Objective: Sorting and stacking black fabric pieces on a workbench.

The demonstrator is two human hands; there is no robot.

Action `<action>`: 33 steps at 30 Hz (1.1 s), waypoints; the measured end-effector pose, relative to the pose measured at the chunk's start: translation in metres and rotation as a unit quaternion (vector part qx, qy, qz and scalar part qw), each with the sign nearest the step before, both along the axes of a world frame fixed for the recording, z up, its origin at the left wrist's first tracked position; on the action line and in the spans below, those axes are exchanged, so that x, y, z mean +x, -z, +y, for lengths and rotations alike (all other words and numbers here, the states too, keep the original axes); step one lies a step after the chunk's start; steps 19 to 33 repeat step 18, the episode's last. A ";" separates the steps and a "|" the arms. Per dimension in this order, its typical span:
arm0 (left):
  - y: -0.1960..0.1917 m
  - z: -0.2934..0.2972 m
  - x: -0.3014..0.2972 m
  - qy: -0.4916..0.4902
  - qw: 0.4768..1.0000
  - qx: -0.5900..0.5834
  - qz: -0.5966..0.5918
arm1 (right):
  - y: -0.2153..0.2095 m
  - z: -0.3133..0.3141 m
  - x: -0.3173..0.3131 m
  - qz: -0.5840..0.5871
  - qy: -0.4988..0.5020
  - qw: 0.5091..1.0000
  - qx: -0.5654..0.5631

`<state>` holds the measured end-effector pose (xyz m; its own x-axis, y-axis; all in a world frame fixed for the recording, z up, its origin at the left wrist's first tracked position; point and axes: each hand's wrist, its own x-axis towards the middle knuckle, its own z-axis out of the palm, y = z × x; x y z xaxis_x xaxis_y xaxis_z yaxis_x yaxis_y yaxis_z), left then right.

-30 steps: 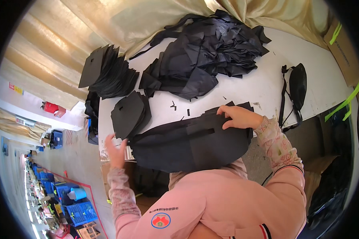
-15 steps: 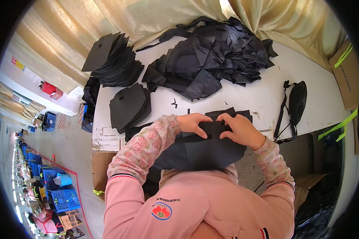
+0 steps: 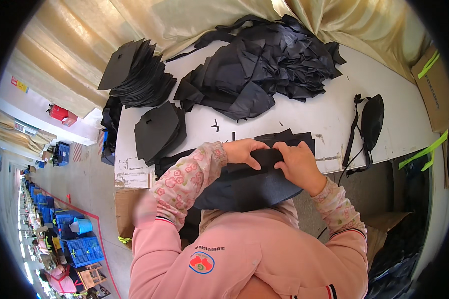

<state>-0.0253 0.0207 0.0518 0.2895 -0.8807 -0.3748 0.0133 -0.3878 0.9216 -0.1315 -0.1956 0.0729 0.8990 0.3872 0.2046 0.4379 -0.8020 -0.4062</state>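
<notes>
Both the left hand and the right hand pinch a flat black fabric panel at the near edge of the white table. A brown cardboard box with green tape sits far right, and a red box stands far left.

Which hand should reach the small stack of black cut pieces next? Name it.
Left, probably. The left hand is nearer the small stack; the right hand is farther. Both grip the black piece.

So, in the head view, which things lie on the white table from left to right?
Fanned stack of black panels → smaller black stack → big heap of black fabric → black pouch with strap.
</notes>
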 end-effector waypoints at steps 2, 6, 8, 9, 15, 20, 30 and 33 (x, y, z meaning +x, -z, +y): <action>0.019 0.004 0.003 -0.016 0.996 -0.068 -0.049 | 0.002 0.003 0.002 -0.003 0.002 1.000 -0.006; -0.008 -0.008 -0.016 -0.138 0.894 -0.036 -0.425 | 0.022 -0.011 0.015 0.000 0.030 0.999 0.022; -0.004 -0.007 -0.040 -0.078 0.837 -0.096 -0.534 | 0.035 -0.029 0.033 -0.039 0.032 0.998 0.026; -0.003 -0.006 -0.057 -0.025 0.820 -0.097 -0.564 | 0.040 -0.037 0.044 -0.072 0.035 0.996 0.031; 0.064 0.013 -0.101 0.085 0.841 0.012 -0.534 | 0.083 -0.055 0.160 0.124 0.069 0.981 0.130; 0.062 0.012 -0.100 0.090 0.846 0.015 -0.525 | 0.115 -0.033 0.212 0.125 0.075 0.976 0.161; 0.062 0.012 -0.100 0.090 0.846 0.015 -0.525 | 0.115 -0.033 0.212 0.125 0.075 0.976 0.161; 0.062 0.012 -0.100 0.090 0.846 0.015 -0.525 | 0.115 -0.033 0.212 0.125 0.075 0.976 0.161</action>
